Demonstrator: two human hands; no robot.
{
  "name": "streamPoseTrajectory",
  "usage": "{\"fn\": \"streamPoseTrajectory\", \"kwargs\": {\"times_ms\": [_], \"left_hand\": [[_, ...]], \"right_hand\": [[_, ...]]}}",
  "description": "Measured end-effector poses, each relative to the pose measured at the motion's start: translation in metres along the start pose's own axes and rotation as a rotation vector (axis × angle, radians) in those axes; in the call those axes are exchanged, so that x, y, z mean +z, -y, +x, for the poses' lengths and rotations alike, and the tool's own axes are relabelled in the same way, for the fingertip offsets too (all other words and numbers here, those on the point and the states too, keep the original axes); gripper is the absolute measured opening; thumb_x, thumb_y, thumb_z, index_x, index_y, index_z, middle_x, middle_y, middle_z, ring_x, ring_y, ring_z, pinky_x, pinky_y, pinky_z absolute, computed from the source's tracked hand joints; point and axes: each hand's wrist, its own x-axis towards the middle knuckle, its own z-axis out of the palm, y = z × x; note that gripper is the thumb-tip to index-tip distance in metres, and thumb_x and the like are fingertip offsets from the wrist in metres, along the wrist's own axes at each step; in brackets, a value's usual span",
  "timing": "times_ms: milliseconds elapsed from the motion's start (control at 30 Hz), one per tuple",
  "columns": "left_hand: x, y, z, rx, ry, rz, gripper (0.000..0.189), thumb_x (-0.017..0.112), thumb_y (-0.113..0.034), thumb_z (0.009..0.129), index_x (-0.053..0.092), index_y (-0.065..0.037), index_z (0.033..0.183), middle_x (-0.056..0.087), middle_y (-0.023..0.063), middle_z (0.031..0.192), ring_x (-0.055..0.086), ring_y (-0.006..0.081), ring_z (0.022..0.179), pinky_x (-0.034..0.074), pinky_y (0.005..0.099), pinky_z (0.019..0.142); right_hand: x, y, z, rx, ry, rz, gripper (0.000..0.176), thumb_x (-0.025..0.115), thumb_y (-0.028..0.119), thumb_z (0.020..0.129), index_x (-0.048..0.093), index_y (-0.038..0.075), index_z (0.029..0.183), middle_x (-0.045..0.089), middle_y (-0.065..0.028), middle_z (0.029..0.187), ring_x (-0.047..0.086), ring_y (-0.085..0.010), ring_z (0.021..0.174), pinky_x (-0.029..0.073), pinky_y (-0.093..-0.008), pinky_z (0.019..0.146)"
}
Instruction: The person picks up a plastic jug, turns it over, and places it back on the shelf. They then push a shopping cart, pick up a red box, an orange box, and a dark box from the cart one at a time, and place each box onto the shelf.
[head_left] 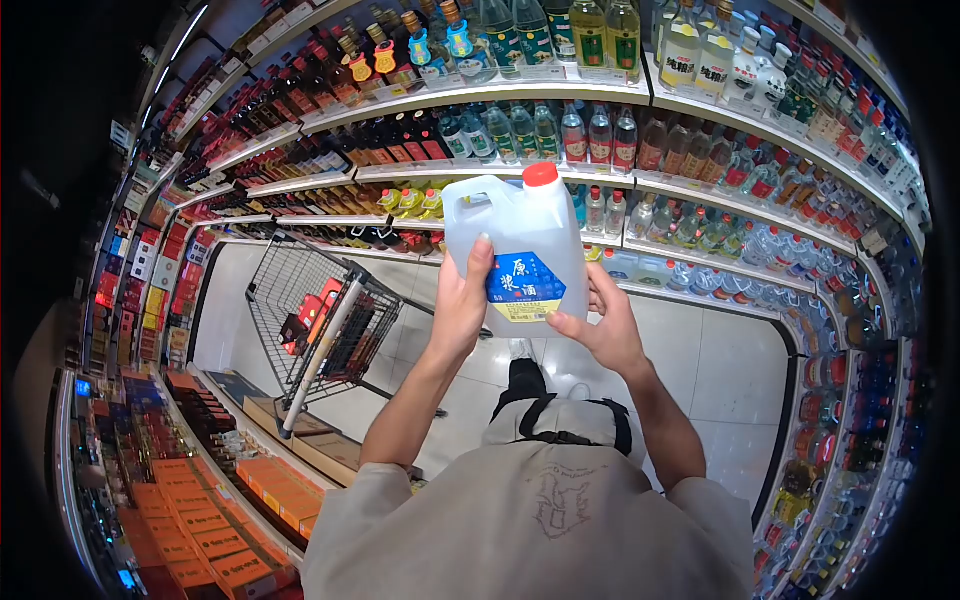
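Note:
A translucent white plastic jug (pixel 545 225) with a red cap and a blue and yellow label is held up in front of me, tilted a little. My left hand (pixel 465 290) grips its left side below the moulded handle, the thumb lying on the front. On the lower right side, my right hand (pixel 606 322) holds the jug, with its thumb near the label's bottom corner and its fingers round the edge. Both hands are closed on the jug.
A metal shopping cart (pixel 325 325) with red and black items stands to my left on the tiled floor (pixel 690 350). Shelves (pixel 480 95) packed with bottles curve ahead and to the right. Orange boxes (pixel 215 535) are stacked at lower left, near cardboard cartons (pixel 320 450).

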Motion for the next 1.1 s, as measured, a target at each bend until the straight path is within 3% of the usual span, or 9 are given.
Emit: {"fn": "streamPoseTrajectory", "kwargs": {"times_ms": [233, 333, 433, 533, 600, 633, 667, 767, 1100], "left_hand": [[-0.003, 0.021, 0.012, -0.024, -0.128, -0.332, 0.103, 0.055, -0.079, 0.093, 0.035, 0.0, 0.154, 0.058, 0.0118, 0.137, 0.056, 0.0205, 0.13, 0.045, 0.04, 0.114], [-0.014, 0.03, 0.031, 0.206, 0.123, -0.258, 0.147, 0.053, -0.105, 0.052, 0.032, -0.001, 0.155, 0.061, 0.0164, 0.134, 0.063, 0.0271, 0.124, 0.052, 0.0459, 0.108], [-0.017, 0.026, 0.031, 0.421, 0.246, -0.114, 0.148, 0.064, -0.1, 0.047, 0.034, -0.002, 0.155, 0.063, 0.0243, 0.131, 0.064, 0.0374, 0.122, 0.055, 0.052, 0.103], [-0.023, 0.018, 0.026, 0.525, 0.324, 0.02, 0.151, 0.067, -0.097, 0.05, 0.025, -0.007, 0.163, 0.06, 0.0265, 0.14, 0.062, 0.0379, 0.128, 0.054, 0.0515, 0.104], [-0.031, 0.01, 0.035, 0.763, 0.496, 0.187, 0.126, 0.069, -0.083, 0.076, 0.017, -0.015, 0.169, 0.057, 0.0265, 0.148, 0.06, 0.0387, 0.133, 0.054, 0.0473, 0.104], [-0.035, 0.007, 0.035, 0.755, 0.489, 0.191, 0.126, 0.069, -0.083, 0.076, 0.017, -0.015, 0.169, 0.057, 0.0265, 0.148, 0.06, 0.0387, 0.133, 0.054, 0.0473, 0.104], [-0.038, 0.005, 0.033, 0.252, 0.372, -0.004, 0.105, 0.068, -0.065, 0.088, 0.021, -0.017, 0.169, 0.059, 0.0261, 0.147, 0.061, 0.0388, 0.131, 0.055, 0.0469, 0.103], [-0.067, 0.035, 0.042, 0.418, 0.498, 0.403, 0.07, 0.061, -0.016, 0.105, 0.029, -0.02, 0.167, 0.062, 0.0227, 0.145, 0.067, 0.038, 0.125, 0.057, 0.0462, 0.099], [-0.054, -0.002, 0.032, 0.563, 0.519, 0.696, 0.061, 0.057, -0.012, 0.105, 0.037, -0.019, 0.162, 0.063, 0.0179, 0.145, 0.065, 0.0403, 0.127, 0.053, 0.0523, 0.108]], "right_hand": [[0.021, 0.007, -0.007, -0.2, -0.148, -0.346, 0.078, 0.092, 0.026, 0.079, 0.052, -0.002, 0.141, 0.067, -0.0156, 0.124, 0.069, -0.0223, 0.114, 0.054, -0.0367, 0.102], [0.021, -0.002, -0.005, -0.352, -0.19, -0.449, 0.083, 0.095, 0.019, 0.074, 0.052, 0.0, 0.142, 0.065, -0.0186, 0.132, 0.067, -0.0278, 0.121, 0.053, -0.0391, 0.104], [0.005, -0.008, 0.003, -0.497, -0.112, -0.425, 0.089, 0.096, 0.01, 0.069, 0.049, 0.002, 0.144, 0.06, -0.0205, 0.143, 0.063, -0.0339, 0.13, 0.052, -0.0425, 0.107], [-0.009, -0.01, 0.009, -0.68, -0.094, -0.501, 0.087, 0.094, 0.008, 0.069, 0.049, 0.003, 0.144, 0.056, -0.0229, 0.148, 0.059, -0.0407, 0.133, 0.051, -0.047, 0.109], [-0.016, -0.015, 0.011, -0.724, -0.104, -0.53, 0.088, 0.094, 0.009, 0.069, 0.049, 0.003, 0.143, 0.056, -0.0234, 0.148, 0.059, -0.0417, 0.133, 0.051, -0.0481, 0.109], [-0.018, -0.017, 0.011, -0.779, -0.119, -0.566, 0.088, 0.095, 0.01, 0.069, 0.049, 0.004, 0.143, 0.056, -0.0239, 0.148, 0.059, -0.0426, 0.133, 0.052, -0.0493, 0.108], [-0.019, -0.02, 0.011, -0.8, -0.132, -0.579, 0.088, 0.095, 0.01, 0.069, 0.048, 0.004, 0.143, 0.055, -0.0251, 0.148, 0.059, -0.0435, 0.132, 0.053, -0.0503, 0.107], [-0.024, -0.025, 0.012, -0.844, -0.163, -0.621, 0.088, 0.095, 0.009, 0.069, 0.047, 0.005, 0.143, 0.055, -0.0256, 0.148, 0.06, -0.0429, 0.131, 0.054, -0.0499, 0.106], [-0.036, -0.027, 0.012, -0.869, -0.168, -0.667, 0.08, 0.092, 0.011, 0.074, 0.048, 0.007, 0.141, 0.054, -0.0251, 0.149, 0.058, -0.0427, 0.133, 0.053, -0.0514, 0.107]]}}
